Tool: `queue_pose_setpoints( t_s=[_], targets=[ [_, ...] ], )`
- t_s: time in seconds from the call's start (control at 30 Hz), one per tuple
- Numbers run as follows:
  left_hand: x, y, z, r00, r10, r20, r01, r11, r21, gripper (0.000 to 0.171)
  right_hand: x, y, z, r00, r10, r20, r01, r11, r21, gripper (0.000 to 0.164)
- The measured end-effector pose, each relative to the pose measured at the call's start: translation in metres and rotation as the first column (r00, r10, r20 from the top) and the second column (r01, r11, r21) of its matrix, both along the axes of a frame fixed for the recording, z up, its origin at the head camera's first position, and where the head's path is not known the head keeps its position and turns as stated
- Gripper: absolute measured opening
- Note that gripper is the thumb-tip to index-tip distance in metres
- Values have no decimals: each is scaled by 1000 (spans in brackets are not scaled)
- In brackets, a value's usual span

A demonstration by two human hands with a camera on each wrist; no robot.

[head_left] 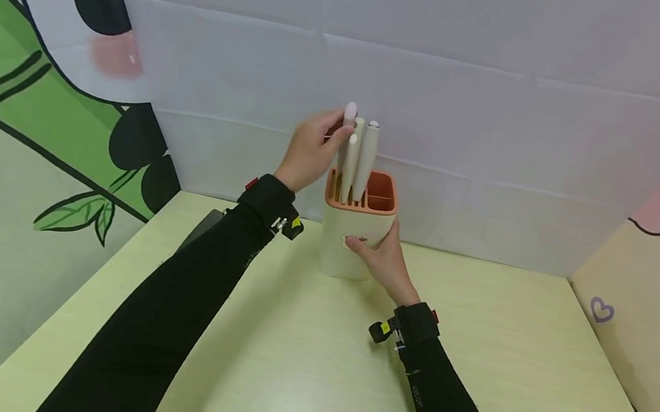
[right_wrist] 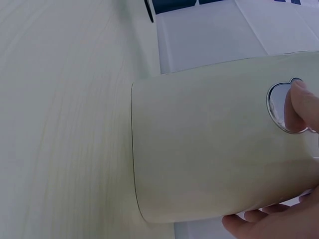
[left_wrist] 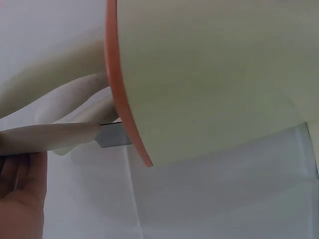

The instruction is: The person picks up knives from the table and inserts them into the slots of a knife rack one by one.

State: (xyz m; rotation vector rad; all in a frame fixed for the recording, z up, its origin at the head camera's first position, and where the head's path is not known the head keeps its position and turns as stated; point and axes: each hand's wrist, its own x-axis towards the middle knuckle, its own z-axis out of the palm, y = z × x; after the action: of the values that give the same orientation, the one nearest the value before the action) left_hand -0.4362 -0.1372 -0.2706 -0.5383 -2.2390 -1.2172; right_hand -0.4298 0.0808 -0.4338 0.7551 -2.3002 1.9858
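Note:
A cream knife block (head_left: 346,241) with an orange top stands upright on the table. My left hand (head_left: 313,147) pinches the pale handle of the leftmost knife (left_wrist: 55,137). A short stretch of that knife's metal blade (left_wrist: 113,135) shows above the orange rim (left_wrist: 119,84); the rest is hidden inside. Several other pale-handled knives (head_left: 365,163) stand in the slots beside it. My right hand (head_left: 387,264) grips the block's lower right side. Its thumb lies over a shiny emblem (right_wrist: 280,105) on the front, while the other fingers curl round the side.
An open orange compartment (head_left: 381,188) makes up the block's right side. A dark flat object (head_left: 202,227) lies on the table (head_left: 289,363), partly behind my left forearm. A pale printed backdrop (head_left: 466,113) rises close behind the block.

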Motion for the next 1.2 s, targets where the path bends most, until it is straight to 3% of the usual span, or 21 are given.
queue_pose_setpoints(
  t_s=[0.43, 1.2],
  targets=[
    [0, -1, -15, 998, 40, 41, -39, 999, -24, 42, 3, 0, 3, 1000, -22, -3, 22, 999, 26, 100],
    [-4, 1, -24, 992, 23, 126, -24, 1000, 12, 48, 3, -2, 2, 999, -40, -14, 40, 998, 42, 101]
  ],
)
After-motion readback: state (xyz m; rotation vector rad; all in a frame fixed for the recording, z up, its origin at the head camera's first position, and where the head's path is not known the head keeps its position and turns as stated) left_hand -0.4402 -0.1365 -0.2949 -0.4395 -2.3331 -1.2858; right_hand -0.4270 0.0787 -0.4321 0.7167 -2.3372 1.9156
